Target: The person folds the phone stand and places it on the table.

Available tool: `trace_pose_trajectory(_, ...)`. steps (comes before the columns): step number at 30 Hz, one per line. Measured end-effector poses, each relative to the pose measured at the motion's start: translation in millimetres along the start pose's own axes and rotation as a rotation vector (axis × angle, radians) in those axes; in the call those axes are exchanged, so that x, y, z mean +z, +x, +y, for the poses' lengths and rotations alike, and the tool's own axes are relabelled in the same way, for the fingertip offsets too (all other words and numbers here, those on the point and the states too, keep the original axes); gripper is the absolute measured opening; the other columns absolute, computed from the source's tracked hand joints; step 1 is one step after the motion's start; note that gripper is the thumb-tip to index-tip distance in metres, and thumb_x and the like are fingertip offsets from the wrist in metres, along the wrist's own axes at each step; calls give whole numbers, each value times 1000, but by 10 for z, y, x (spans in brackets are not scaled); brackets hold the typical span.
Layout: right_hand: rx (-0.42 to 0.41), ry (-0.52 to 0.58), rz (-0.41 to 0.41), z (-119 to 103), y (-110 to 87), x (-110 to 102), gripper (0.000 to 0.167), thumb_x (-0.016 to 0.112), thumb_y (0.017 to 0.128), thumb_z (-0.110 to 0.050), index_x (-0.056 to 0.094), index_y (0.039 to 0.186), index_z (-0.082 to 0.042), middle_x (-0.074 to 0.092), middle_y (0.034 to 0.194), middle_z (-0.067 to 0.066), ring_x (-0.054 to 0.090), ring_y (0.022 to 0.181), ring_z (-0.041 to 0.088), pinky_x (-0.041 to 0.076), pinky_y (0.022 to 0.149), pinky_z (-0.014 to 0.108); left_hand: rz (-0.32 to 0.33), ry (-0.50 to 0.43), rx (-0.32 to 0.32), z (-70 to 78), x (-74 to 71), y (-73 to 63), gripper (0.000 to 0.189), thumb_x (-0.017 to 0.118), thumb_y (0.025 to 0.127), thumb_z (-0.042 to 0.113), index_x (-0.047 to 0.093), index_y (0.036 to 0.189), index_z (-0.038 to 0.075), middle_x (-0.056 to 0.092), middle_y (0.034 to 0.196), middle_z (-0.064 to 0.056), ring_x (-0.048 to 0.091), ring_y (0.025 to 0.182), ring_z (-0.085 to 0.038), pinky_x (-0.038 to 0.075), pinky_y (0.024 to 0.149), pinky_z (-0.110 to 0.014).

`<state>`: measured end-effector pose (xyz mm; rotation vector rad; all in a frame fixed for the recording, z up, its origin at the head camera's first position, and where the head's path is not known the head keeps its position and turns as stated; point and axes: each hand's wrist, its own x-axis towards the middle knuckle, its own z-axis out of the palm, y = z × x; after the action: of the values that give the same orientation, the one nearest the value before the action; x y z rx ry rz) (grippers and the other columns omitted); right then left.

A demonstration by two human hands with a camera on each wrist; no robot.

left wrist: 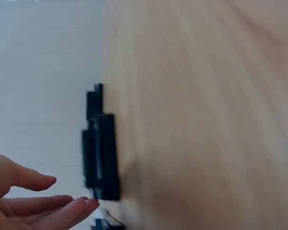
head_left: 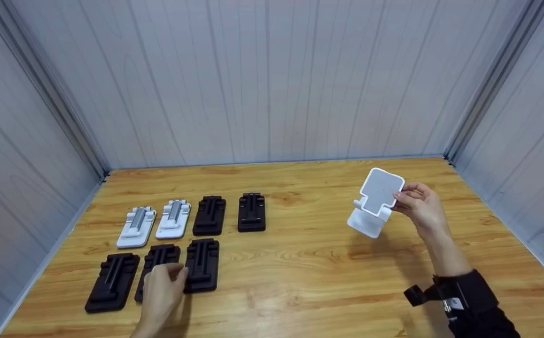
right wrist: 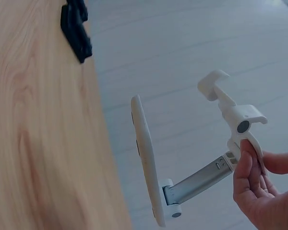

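Observation:
My right hand (head_left: 423, 211) pinches a white phone stand (head_left: 381, 190) by the edge of its grey-padded holder, thumb in front and fingers behind. The stand is up off the table and unfolded. Its silver arm (right wrist: 199, 182) and flat white base (right wrist: 145, 153) show in the right wrist view. My left hand (head_left: 160, 292) hovers over the front row of folded black phone stands, partly covering the middle one (head_left: 163, 253). Its fingertips come close to the rightmost black stand (head_left: 203, 265). In the left wrist view, thumb and fingers (left wrist: 33, 181) are apart with nothing between them.
Behind that row lie two folded white stands (head_left: 136, 227) and two folded black ones, one (head_left: 209, 216) beside the white pair and another (head_left: 252, 212) further right. A third front black stand (head_left: 112, 284) lies leftmost. Pale panel walls (head_left: 272, 94) enclose the wooden table (head_left: 291, 263).

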<state>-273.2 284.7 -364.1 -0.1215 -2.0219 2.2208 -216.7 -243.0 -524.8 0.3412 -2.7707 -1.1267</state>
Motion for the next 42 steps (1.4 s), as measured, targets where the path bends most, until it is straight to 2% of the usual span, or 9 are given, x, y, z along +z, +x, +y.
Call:
trace_pose_trajectory(2, -13, 3, -10, -42, -61, 41, 31, 53, 104, 14, 60, 92, -13, 70, 73, -11, 69, 69, 4, 64, 69, 18, 42, -39, 27, 147, 16, -31, 23, 77, 100, 14, 82, 115, -3, 83, 104, -17, 79, 87, -22, 68, 70, -33)
trace_pose_trajectory(5, -25, -1, -22, -90, -149, 106, 31, 53, 105, 14, 62, 93, -14, 70, 75, -9, 69, 71, 5, 64, 69, 19, 34, -153, 70, 592, -34, -174, 26, 76, 101, 11, 78, 120, -7, 82, 108, -22, 80, 92, -27, 70, 76, -34)
trace_pose_trajectory(10, -43, 24, -57, -106, -265, 227, 32, 51, 104, 16, 64, 94, -12, 71, 78, -6, 70, 73, 8, 65, 70, 21, -75, -363, 112, 1403, -155, -489, 33, 68, 106, 5, 68, 130, -18, 78, 110, -29, 79, 96, -36, 70, 80, -36)
trace_pose_trajectory(14, -74, 65, -103, -83, -334, 307, 33, 52, 103, 18, 65, 95, -11, 71, 80, -5, 69, 74, 8, 65, 69, 21, -159, -469, 169, 1721, -51, -608, 37, 66, 107, 5, 63, 133, -21, 77, 112, -32, 78, 95, -35, 69, 76, -34)
trace_pose_trajectory(19, -127, 103, -199, -44, -395, 388, 31, 57, 103, 15, 66, 98, -13, 73, 85, -6, 70, 78, 7, 64, 71, 20, -297, -563, 194, 1932, 162, -658, 42, 63, 110, 10, 59, 138, -22, 75, 118, -33, 78, 98, -37, 71, 82, -43)
trace_pose_trajectory(26, -167, 119, -285, 9, -461, 510, 29, 57, 103, 13, 67, 101, -15, 74, 87, -7, 69, 80, 7, 63, 71, 20, -456, -690, 164, 2164, 379, -702, 48, 58, 113, 14, 53, 143, -24, 76, 119, -32, 80, 100, -35, 72, 82, -40)
trace_pose_trajectory(32, -158, 127, -313, 31, -508, 626, 30, 58, 102, 13, 66, 102, -15, 73, 87, -7, 69, 81, 6, 63, 72, 19, -545, -805, 154, 2297, 506, -744, 47, 55, 113, 9, 49, 141, -28, 74, 118, -38, 82, 97, -38, 73, 81, -37)
trace_pose_trajectory(36, -170, 143, -355, 39, -539, 677, 24, 64, 103, 7, 67, 102, -17, 73, 88, -8, 69, 82, 6, 63, 73, 19, -599, -857, 142, 2363, 558, -764, 43, 55, 113, 8, 54, 138, -27, 74, 119, -39, 82, 93, -33, 72, 82, -35)
trace_pose_trajectory(42, -197, 153, -364, 44, -596, 731, 12, 74, 102, -4, 67, 103, -14, 74, 89, -8, 70, 83, 6, 64, 74, 20, -606, -951, 124, 2408, 593, -795, 37, 54, 110, -3, 51, 136, -29, 70, 121, -44, 83, 90, -28, 72, 86, -36)
